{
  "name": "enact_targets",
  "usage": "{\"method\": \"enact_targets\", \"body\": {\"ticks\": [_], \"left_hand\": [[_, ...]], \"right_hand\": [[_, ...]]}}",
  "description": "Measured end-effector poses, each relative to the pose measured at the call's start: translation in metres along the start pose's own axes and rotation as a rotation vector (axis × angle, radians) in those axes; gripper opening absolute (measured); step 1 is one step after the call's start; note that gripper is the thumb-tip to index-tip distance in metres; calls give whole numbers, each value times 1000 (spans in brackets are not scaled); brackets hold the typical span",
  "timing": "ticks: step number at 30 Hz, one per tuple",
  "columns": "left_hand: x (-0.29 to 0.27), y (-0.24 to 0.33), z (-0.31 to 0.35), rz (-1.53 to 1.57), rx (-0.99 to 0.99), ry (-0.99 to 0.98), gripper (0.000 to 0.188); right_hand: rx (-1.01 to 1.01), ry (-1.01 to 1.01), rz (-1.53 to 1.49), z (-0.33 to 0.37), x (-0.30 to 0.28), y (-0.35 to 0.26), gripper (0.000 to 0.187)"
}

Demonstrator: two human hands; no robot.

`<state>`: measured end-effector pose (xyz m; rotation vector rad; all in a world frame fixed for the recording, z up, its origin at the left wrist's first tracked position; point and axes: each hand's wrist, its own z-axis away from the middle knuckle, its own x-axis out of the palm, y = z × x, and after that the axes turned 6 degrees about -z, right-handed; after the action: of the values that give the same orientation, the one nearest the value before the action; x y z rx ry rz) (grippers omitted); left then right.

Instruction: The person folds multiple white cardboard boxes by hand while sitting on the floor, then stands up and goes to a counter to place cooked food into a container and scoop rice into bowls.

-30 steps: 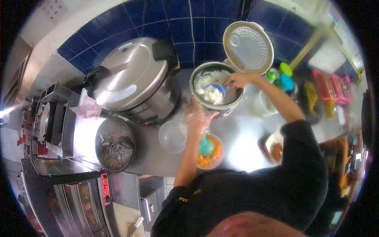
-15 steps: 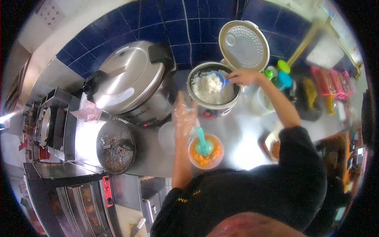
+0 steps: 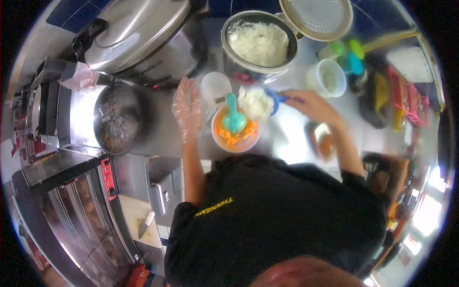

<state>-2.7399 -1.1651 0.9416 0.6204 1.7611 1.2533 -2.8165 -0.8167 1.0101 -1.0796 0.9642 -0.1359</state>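
The right hand (image 3: pixel 311 106) reaches in from the right, closed on a blue scoop (image 3: pixel 273 101) heaped with white rice over the orange bowl's (image 3: pixel 235 130) rim. The gloved left hand (image 3: pixel 187 109) lies flat and open just left of the bowl. Behind stands the open rice cooker (image 3: pixel 260 45).

Right hand (image 3: pixel 311 106) brought rice scoop (image 3: pixel 258 103) from rice cooker (image 3: pixel 258 45) to orange bowl (image 3: pixel 235 134)

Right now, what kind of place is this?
Likely a commercial kitchen or food stall. A large rice cooker stands open and full of rice beside a bigger closed cooker, on a steel counter. The right hand holds a scoop of rice over a bowl.
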Motion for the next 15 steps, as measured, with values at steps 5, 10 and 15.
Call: {"method": "enact_targets", "body": {"ticks": [5, 10, 15], "left_hand": [[-5, -31, 25, -100, -18, -11, 45], [-4, -22, 34, -28, -68, -17, 45], [-2, -17, 33, -45, -80, -27, 45]], "right_hand": [[126, -31, 338, 32, 76, -31, 39], [29, 1, 466, 53, 105, -21, 48], [4, 58, 462, 52, 86, -32, 39]]}}
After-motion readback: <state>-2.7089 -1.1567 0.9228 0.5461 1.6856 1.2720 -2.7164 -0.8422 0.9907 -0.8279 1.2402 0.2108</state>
